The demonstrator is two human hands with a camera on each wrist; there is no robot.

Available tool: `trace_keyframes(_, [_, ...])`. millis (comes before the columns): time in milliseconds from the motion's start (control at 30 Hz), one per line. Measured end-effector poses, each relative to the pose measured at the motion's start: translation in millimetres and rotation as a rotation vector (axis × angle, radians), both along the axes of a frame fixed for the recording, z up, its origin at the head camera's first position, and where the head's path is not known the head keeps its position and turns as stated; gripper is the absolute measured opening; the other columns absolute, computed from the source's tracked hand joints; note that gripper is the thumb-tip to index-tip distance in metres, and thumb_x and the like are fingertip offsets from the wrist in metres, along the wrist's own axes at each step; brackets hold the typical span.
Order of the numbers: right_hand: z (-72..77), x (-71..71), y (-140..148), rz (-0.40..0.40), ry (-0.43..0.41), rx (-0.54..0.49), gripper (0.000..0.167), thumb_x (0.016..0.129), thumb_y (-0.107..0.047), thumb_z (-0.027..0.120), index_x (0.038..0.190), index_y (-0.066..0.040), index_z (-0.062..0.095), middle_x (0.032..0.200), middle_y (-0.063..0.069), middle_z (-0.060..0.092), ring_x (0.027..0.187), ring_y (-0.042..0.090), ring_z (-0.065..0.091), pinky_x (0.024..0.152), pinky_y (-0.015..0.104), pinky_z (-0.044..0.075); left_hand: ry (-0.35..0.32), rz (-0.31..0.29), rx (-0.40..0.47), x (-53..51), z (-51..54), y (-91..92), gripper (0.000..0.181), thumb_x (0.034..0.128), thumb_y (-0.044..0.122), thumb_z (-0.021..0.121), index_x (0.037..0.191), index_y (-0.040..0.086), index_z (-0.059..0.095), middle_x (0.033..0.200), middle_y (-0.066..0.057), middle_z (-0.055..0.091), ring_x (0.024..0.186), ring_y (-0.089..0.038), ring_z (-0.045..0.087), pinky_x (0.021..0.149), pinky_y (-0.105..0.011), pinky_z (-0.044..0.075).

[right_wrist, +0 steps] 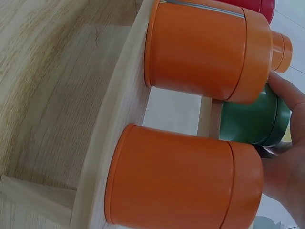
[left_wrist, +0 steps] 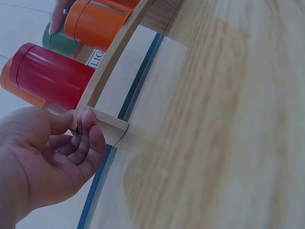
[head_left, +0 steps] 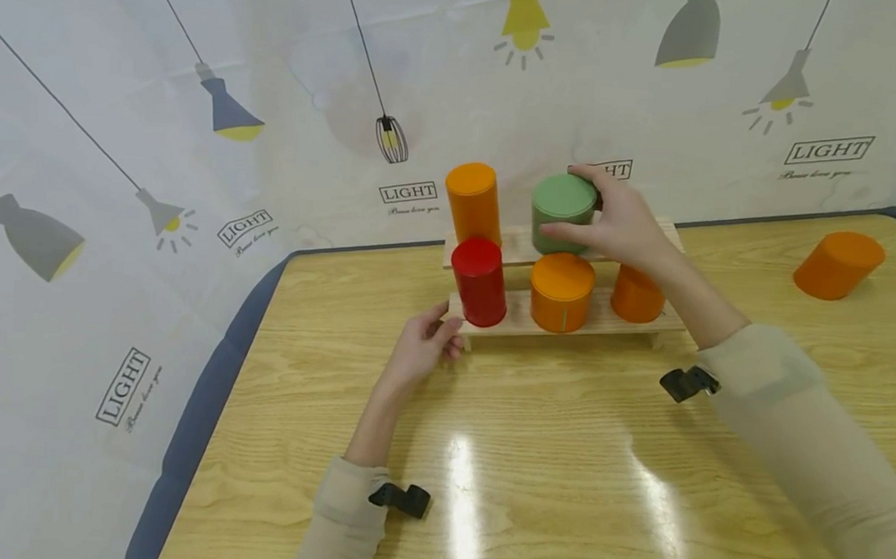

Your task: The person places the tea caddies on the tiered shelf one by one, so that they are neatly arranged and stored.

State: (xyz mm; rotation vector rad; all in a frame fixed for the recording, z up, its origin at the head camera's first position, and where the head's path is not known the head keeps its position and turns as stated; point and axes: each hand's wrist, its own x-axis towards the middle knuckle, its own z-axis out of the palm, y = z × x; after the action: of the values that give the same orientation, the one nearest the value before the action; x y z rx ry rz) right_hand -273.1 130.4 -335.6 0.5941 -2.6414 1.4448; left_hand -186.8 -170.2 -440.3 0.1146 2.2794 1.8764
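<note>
A two-tier wooden rack (head_left: 520, 316) stands against the back of the table. On its upper tier is a green canister (head_left: 564, 197), which my right hand (head_left: 625, 225) grips between thumb and fingers. At the rack's left front corner, my left hand (head_left: 424, 345) pinches the end of the lower tier; the left wrist view shows thumb and fingertips on the wood. A tall orange canister (head_left: 472, 199) stands upper left. Along the lower tier stand a red canister (head_left: 480, 283), a short orange canister (head_left: 562, 293) and another orange canister (head_left: 637, 294), partly hidden by my right wrist.
Another orange canister (head_left: 839, 265) stands apart on the wooden table (head_left: 546, 450), far to the right. Behind the rack rises a pale wall covering (head_left: 291, 81) printed with lamps. Dark edging (head_left: 218, 386) runs along the table's left side.
</note>
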Motion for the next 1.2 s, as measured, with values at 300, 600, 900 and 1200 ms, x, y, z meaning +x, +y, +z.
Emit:
trace_keyframes(300, [1.1, -1.1, -3, 0.014, -0.012, 0.006, 0.089, 0.086, -0.032, 0.083, 0.154, -0.003, 0.034, 0.142, 0.023, 0.050, 0.127, 0.040, 0.051, 0.107, 0.057, 0.041, -0.005, -0.003, 0.011, -0.6, 2.0, 1.4, 0.055, 0.1064, 0.014, 0.054, 0.154, -0.004, 0.033, 0.087, -0.013, 0.063, 0.070, -0.016, 0.061, 0.071, -0.031, 0.058])
trace_keyframes(600, [3.3, 0.5, -1, 0.044, -0.065, -0.014, 0.094, 0.087, -0.035, 0.081, 0.158, -0.005, 0.027, 0.146, 0.021, 0.047, 0.130, 0.039, 0.049, 0.110, 0.056, 0.038, -0.009, -0.004, 0.019, -0.2, 1.8, 1.1, 0.055, 0.1062, 0.014, 0.054, 0.154, -0.003, 0.034, 0.089, -0.016, 0.064, 0.071, -0.017, 0.061, 0.071, -0.030, 0.057])
trace_keyframes(900, [-3.1, 4.4, 16, 0.050, -0.067, -0.032, 0.086, 0.090, -0.037, 0.077, 0.159, -0.012, 0.030, 0.156, 0.013, 0.038, 0.136, 0.038, 0.044, 0.114, 0.056, 0.034, -0.012, -0.006, 0.027, -1.2, 0.7, 1.1, 0.055, 0.1063, 0.014, 0.054, 0.154, -0.004, 0.034, 0.088, -0.015, 0.063, 0.071, -0.017, 0.061, 0.069, -0.028, 0.057])
trace_keyframes(1200, [-12.0, 8.9, 47, 0.012, -0.085, -0.007, 0.084, 0.092, -0.035, 0.074, 0.159, -0.010, 0.029, 0.154, 0.019, 0.039, 0.137, 0.042, 0.041, 0.113, 0.058, 0.033, -0.039, 0.007, 0.040, -0.9, -0.6, 0.9, 0.056, 0.1063, 0.015, 0.054, 0.155, -0.003, 0.033, 0.090, -0.017, 0.063, 0.070, -0.015, 0.060, 0.070, -0.027, 0.056])
